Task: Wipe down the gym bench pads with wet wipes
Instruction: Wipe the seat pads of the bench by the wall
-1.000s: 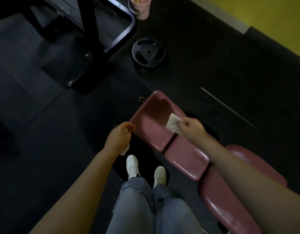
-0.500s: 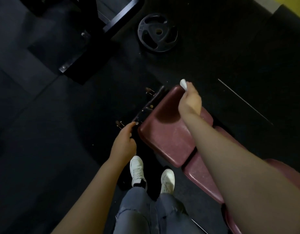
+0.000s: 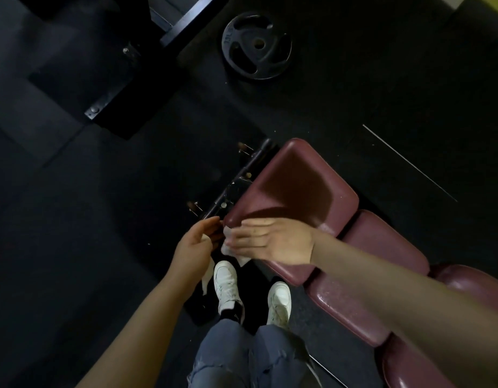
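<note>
A: How is the wet wipe (image 3: 228, 242) held?

B: It is pressed flat under the straight fingers of the right hand (image 3: 273, 243), against the near corner of the maroon bench pad (image 3: 295, 189). White edges are seen past the fingertips and below the palm.

A: And the left hand (image 3: 194, 247)?

B: It is placed just left of that grip, fingers loosely bent toward the wipe. A white strip (image 3: 205, 284) is seen under its wrist; whether it is held cannot be told.

A: How many pads are counted?

B: Four maroon pads are seen, running away right of the grip; the one being wiped shows a glossy, damp sheen near its far edge.

A: Anything else?

B: One black weight plate (image 3: 256, 45) is lying on the floor well beyond the grip, and two white sneakers (image 3: 226, 284) are seen just below it.
</note>
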Motion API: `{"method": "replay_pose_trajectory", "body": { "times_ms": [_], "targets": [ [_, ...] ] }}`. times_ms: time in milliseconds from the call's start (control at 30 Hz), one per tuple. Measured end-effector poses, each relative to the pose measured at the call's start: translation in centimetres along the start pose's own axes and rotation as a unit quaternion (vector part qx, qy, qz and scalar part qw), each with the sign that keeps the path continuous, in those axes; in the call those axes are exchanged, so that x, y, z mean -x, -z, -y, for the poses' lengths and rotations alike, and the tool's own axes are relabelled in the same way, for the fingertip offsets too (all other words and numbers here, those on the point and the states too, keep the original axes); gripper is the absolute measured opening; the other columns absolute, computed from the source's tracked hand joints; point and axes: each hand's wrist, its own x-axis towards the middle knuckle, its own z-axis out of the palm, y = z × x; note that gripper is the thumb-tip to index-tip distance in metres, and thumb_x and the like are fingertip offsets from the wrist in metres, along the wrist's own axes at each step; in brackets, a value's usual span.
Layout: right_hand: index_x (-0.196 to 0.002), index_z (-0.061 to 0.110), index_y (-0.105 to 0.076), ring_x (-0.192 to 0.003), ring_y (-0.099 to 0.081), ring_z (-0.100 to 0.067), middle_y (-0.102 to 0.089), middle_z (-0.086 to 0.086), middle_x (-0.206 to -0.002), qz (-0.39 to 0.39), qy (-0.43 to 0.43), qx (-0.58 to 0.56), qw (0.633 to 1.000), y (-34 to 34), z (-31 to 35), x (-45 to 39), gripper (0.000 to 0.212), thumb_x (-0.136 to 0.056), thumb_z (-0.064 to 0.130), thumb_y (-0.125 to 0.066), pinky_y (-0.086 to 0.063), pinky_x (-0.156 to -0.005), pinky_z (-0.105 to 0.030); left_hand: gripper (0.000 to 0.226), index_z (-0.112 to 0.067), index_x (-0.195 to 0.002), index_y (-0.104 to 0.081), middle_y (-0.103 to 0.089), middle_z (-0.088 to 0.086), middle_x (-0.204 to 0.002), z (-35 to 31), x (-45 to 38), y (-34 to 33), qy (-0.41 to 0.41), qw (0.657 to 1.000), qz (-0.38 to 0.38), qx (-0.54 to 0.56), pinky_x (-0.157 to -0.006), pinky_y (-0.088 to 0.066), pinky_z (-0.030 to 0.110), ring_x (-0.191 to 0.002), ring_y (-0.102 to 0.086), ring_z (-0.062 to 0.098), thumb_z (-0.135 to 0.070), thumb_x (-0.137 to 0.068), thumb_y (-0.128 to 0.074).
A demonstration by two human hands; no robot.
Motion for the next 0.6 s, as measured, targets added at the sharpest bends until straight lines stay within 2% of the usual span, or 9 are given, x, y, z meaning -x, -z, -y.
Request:
{"method": "replay_pose_trajectory", "body": {
  "times_ms": [67, 133, 233, 267, 300, 367, 433, 500, 600],
  "targets": [
    [-0.129, 0.014, -0.063, -0.132, -0.048, -0.028, -0.059, -0.009, -0.135, -0.082, -0.147, -0.102, 0.980, 1.1, -2.0, 1.1, 0.032, -0.099, 0.014, -0.051, -0.035, -0.114, -0.040, 0.061, -0.014, -0.133, -0.057, -0.068, -0.001, -0.122, -0.1, 0.1, -0.1, -0.009, 1.000, -0.004, 0.006, -0.090, -0.053, 0.020, -0.109, -0.065, 0.005, 0.016, -0.088, -0.030],
    [-0.136, 0.014, -0.056, -0.134, -0.047, -0.031, -0.054, -0.012, -0.140, -0.127, -0.323, -0.009, 0.938, 2.8, -5.2, 2.9, 0.036, -0.101, 0.018, -0.047, -0.028, -0.117, -0.038, 0.062, -0.015, -0.135, -0.056, -0.067, -0.002, -0.123, 0.0, 0.2, -0.4, -0.017, 1.000, -0.008, 0.005, -0.098, -0.049, 0.025, -0.112, -0.064, 0.005, 0.016, -0.088, -0.029],
    [-0.145, 0.010, -0.043, -0.144, -0.031, -0.029, -0.040, -0.012, -0.152, -0.199, -0.562, -0.011, 0.803, 3.6, -8.4, 5.1, 0.053, -0.093, 0.001, -0.038, -0.009, -0.121, -0.032, 0.061, -0.018, -0.133, -0.057, -0.067, -0.005, -0.121, 0.0, 0.3, -1.1, -0.030, 0.999, -0.017, -0.003, -0.092, -0.050, 0.018, -0.110, -0.064, 0.001, 0.014, -0.089, -0.030],
    [-0.145, 0.006, -0.042, -0.144, -0.029, -0.029, -0.039, -0.014, -0.152, -0.218, -0.608, -0.007, 0.763, 2.9, -7.9, 4.6, 0.057, -0.089, -0.003, -0.038, -0.007, -0.121, -0.031, 0.060, -0.019, -0.132, -0.057, -0.067, -0.007, -0.119, -0.1, 0.3, -1.3, -0.030, 0.999, -0.022, -0.004, -0.087, -0.051, 0.014, -0.109, -0.064, 0.000, 0.014, -0.089, -0.030],
    [-0.144, 0.003, -0.042, -0.143, -0.031, -0.029, -0.039, -0.015, -0.151, -0.225, -0.627, 0.005, 0.746, 2.2, -6.4, 3.4, 0.056, -0.089, -0.006, -0.038, -0.007, -0.121, -0.031, 0.060, -0.021, -0.130, -0.058, -0.068, -0.008, -0.118, -0.1, 0.4, -1.5, -0.030, 0.999, -0.028, -0.005, -0.084, -0.051, 0.011, -0.107, -0.064, -0.001, 0.013, -0.089, -0.031],
    [-0.137, 0.002, -0.051, -0.134, -0.045, -0.030, -0.051, -0.018, -0.142, -0.238, -0.579, -0.007, 0.780, 0.5, -1.7, 1.7, 0.044, -0.094, -0.004, -0.044, -0.024, -0.119, -0.040, 0.060, -0.024, -0.127, -0.060, -0.069, -0.010, -0.114, -0.3, 0.5, -1.9, -0.032, 0.999, -0.039, -0.012, -0.081, -0.052, 0.011, -0.106, -0.064, -0.003, 0.013, -0.089, -0.032],
    [-0.130, 0.002, -0.059, -0.123, -0.056, -0.032, -0.059, -0.019, -0.133, -0.186, -0.429, -0.044, 0.883, -0.9, 3.9, 0.3, 0.038, -0.091, 0.000, -0.057, -0.045, -0.105, -0.046, 0.058, -0.027, -0.126, -0.061, -0.071, -0.012, -0.108, -0.3, 0.8, -2.1, -0.030, 0.998, -0.050, -0.026, -0.084, -0.055, 0.018, -0.102, -0.065, -0.002, 0.010, -0.090, -0.035],
    [-0.131, 0.001, -0.058, -0.129, -0.051, -0.035, -0.056, -0.018, -0.137, -0.084, -0.279, -0.081, 0.953, -1.2, 6.8, 0.6, 0.041, -0.090, 0.002, -0.053, -0.041, -0.108, -0.049, 0.057, -0.034, -0.127, -0.060, -0.073, -0.017, -0.096, -0.2, 1.0, -2.1, -0.026, 0.997, -0.050, -0.056, -0.082, -0.055, 0.023, -0.093, -0.067, -0.001, 0.004, -0.091, -0.039],
    [-0.134, 0.006, -0.057, -0.131, -0.050, -0.031, -0.054, -0.011, -0.141, -0.036, -0.149, -0.003, 0.988, 0.4, 2.2, 2.5, 0.040, -0.097, 0.007, -0.043, -0.040, -0.109, -0.047, 0.062, -0.047, -0.127, -0.055, -0.071, -0.020, -0.098, 0.0, 1.1, -1.9, -0.029, 0.993, -0.043, -0.101, -0.070, -0.055, 0.020, -0.085, -0.067, 0.000, 0.001, -0.091, -0.038]
  ]
}}
